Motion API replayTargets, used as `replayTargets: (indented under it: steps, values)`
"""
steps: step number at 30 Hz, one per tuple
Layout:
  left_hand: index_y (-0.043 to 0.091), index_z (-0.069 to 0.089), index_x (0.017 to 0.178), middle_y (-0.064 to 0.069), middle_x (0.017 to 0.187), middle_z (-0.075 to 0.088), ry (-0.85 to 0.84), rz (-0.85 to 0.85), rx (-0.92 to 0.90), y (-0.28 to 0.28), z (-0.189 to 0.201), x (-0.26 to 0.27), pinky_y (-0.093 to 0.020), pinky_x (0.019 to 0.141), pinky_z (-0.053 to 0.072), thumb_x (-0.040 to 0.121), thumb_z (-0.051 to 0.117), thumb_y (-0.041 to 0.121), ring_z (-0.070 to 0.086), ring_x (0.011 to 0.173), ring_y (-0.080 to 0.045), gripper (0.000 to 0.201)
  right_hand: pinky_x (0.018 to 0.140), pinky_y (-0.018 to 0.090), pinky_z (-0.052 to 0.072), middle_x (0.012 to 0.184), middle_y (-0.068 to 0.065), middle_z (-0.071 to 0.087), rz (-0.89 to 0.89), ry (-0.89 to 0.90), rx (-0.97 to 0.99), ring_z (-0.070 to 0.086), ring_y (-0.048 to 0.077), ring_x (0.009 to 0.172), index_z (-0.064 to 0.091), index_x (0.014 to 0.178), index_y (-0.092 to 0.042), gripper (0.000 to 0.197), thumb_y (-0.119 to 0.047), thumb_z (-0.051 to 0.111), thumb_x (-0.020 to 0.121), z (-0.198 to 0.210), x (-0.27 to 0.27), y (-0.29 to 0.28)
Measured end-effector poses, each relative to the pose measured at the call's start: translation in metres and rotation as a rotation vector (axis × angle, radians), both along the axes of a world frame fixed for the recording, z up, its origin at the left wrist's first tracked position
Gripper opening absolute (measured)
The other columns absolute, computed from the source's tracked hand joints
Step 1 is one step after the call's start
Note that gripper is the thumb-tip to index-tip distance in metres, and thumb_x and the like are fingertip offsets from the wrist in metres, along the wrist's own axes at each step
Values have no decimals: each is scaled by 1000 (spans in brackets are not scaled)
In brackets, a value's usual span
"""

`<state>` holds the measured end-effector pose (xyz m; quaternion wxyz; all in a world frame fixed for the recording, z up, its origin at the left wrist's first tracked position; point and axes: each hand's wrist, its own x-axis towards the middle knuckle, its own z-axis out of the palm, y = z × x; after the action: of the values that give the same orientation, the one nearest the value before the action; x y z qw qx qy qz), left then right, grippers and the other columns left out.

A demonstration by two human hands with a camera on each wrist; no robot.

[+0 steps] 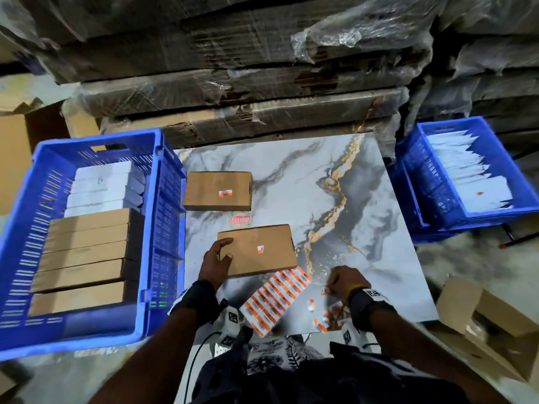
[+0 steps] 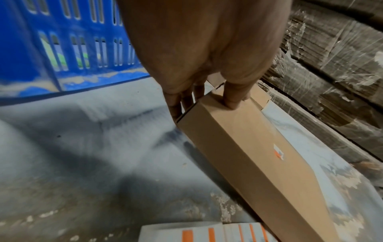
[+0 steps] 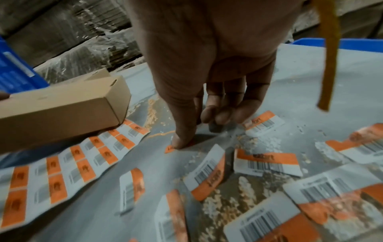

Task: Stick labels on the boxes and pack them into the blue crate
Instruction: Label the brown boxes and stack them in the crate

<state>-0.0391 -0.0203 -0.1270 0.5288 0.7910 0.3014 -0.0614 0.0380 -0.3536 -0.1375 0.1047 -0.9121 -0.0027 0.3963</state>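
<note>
A brown box (image 1: pixel 256 249) (image 2: pixel 248 147) lies on the marbled table (image 1: pixel 364 228) with a small orange-white label (image 1: pixel 260 249) stuck on its top. My left hand (image 1: pixel 226 249) (image 2: pixel 207 101) grips its left end, thumb on top and fingers down the end face. A second labelled brown box (image 1: pixel 217 190) sits behind it. My right hand (image 1: pixel 331 287) (image 3: pixel 196 131) is at the table's near right, its thumb tip pinning a small orange label (image 3: pixel 171 149) with the other fingers curled close by. The blue crate (image 1: pixel 96 138) on the left holds rows of brown and white boxes.
A label sheet (image 1: pixel 277 298) (image 3: pixel 62 172) lies partly under the near box, with loose labels (image 3: pixel 267 162) scattered to its right. A round red-green sticker (image 1: pixel 240 220) lies between the boxes. Another blue crate (image 1: pixel 495 208) with white packets stands on the right. An open carton (image 1: pixel 481 313) sits lower right, and wrapped cardboard stacks (image 1: pixel 233 83) rise behind.
</note>
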Motion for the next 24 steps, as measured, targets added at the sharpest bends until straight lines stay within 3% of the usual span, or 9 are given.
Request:
replayTargets:
  steps: [3,8,12,17,21,24]
  values:
    - [34,54,125,-4,133,47,40,11,19,1,-4,1,-42,103,44,95,51,4,46,119,-25,43,89,28,52,108,3,71,-3,71,37,65,24,105,75,98,-18,18,-25,72,82,7,15,-4]
    - [37,54,120,-5,137,47,49,36,25,5,-10,3,-46,107,42,93,52,1,44,127,-27,45,89,33,49,119,9,67,-34,-131,68,61,30,108,68,103,-21,21,-29,53,92,21,45,21]
    - [32,53,122,-7,140,45,72,52,33,7,-10,6,-36,105,41,93,53,1,44,128,-27,42,80,31,49,109,9,67,-10,-259,175,63,31,98,63,91,-24,17,-22,47,90,36,60,74]
    - [25,53,125,-9,139,47,96,74,30,8,-2,12,-37,106,43,91,55,-3,47,127,-27,44,87,37,51,110,7,63,65,-277,366,61,27,101,66,102,-27,22,-18,49,91,32,58,119]
    - [21,57,123,-9,128,50,96,78,120,8,8,15,-33,101,44,89,55,0,53,116,-25,40,81,32,52,101,-6,67,134,-279,415,62,16,91,66,94,-29,17,-25,51,89,35,41,123]
    - [22,63,108,-5,109,60,54,79,317,-1,19,13,-26,86,46,88,55,11,60,99,-22,24,74,29,51,89,-9,69,246,-206,298,63,15,83,64,89,-31,18,-41,49,90,36,19,114]
